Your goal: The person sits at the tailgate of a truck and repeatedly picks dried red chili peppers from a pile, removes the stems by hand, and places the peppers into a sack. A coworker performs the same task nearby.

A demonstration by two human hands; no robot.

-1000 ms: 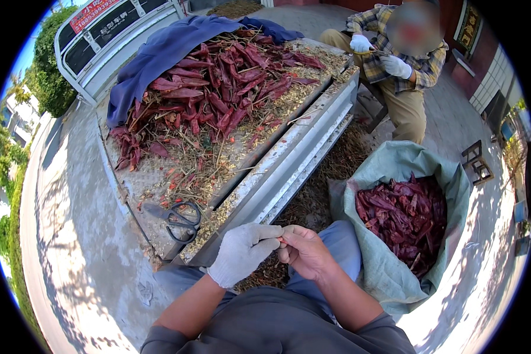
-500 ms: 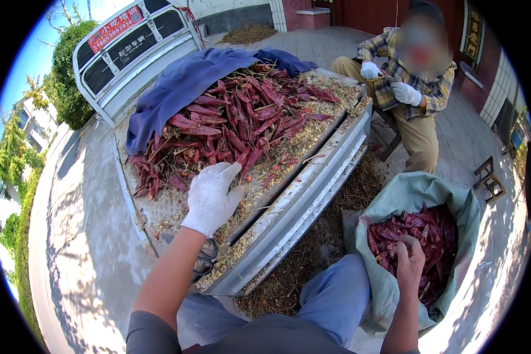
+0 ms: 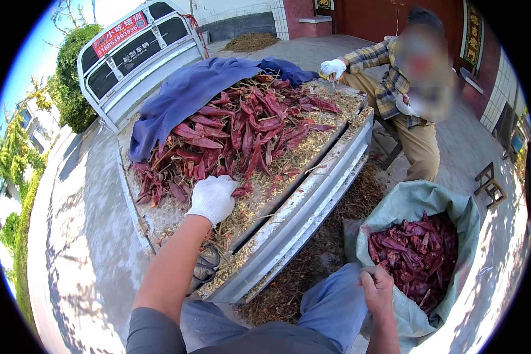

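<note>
a broad heap of dried, wine-red, long tapering chilli peppers [image 3: 242, 127] lies on the bed of a white metal flat-bed truck [image 3: 312, 203]; the pods point every way, wrinkled and flattened, some catching a dull shine. a smaller mass of dark red, crumpled chilli peppers [image 3: 416, 253] sits inside a pale green, wide-mouthed woven sack [image 3: 436, 196], below its rim. one short-looking red pepper [image 3: 242, 190] juts out beside the left hand [image 3: 212, 199] in its white knitted glove.

the left arm stretches forward, bringing that hand to the heap's near edge, back upward and fingers bent down; the fingertips are hidden, so whether they have hold of the pepper cannot be told. the bare right hand [image 3: 376, 287] is beside the right knee in faded blue trousers [image 3: 333, 301], before the sack's left side, fingers folded into a fist; whether anything lies within cannot be told.

the truck's side is long and ridged, its floor strewn with yellowish seeds [image 3: 251, 206]. a soft, creased blue cloth [image 3: 186, 100] drapes over the heap's far left side. the sack's wall hangs in loose folds. black looped-handle scissors [image 3: 205, 264] lie just right of the left forearm.
</note>
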